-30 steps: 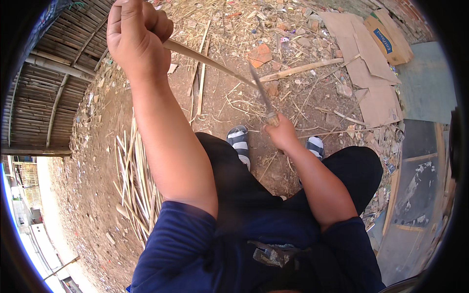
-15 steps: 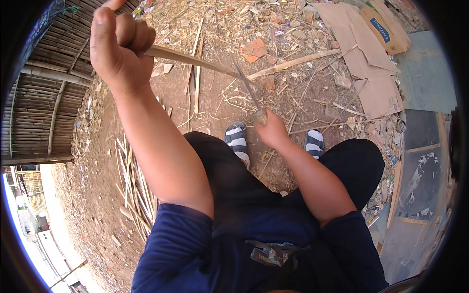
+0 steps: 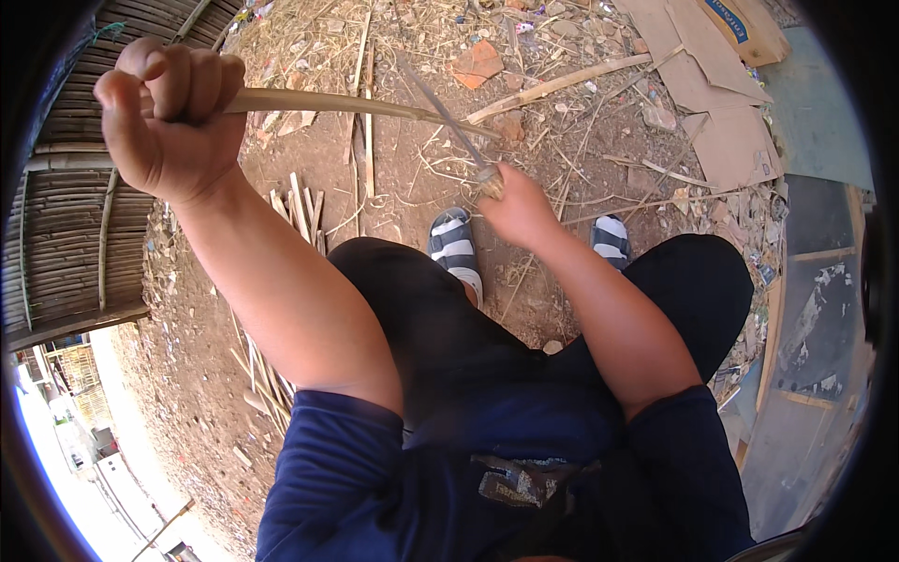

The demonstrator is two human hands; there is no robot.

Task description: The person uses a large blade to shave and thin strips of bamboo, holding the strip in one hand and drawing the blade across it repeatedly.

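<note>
My left hand [image 3: 178, 126] is raised at the upper left, its fingers wrapped round one end of a pale bamboo strip [image 3: 328, 102]. The strip runs rightward from the fist, nearly level, and its other end lies close to the knife. Low between my knees, my right hand [image 3: 523, 214] grips the handle of a knife [image 3: 442, 110]. Its narrow blade points up and to the left, crossing the strip near the strip's far end; whether the two touch I cannot tell.
A pile of split bamboo strips [image 3: 265, 379] lies on the dirt at my left, beyond my thigh. Slatted bamboo panels [image 3: 70, 239] stand farther left. Ahead are shavings, a brick piece [image 3: 477, 64] and a long strip [image 3: 571, 86]. Flattened cardboard [image 3: 735, 145] and boards [image 3: 810, 318] lie right.
My left hand has moved left and a little lower, with the bamboo strip now more level. The right hand and knife have shifted slightly left and up.
</note>
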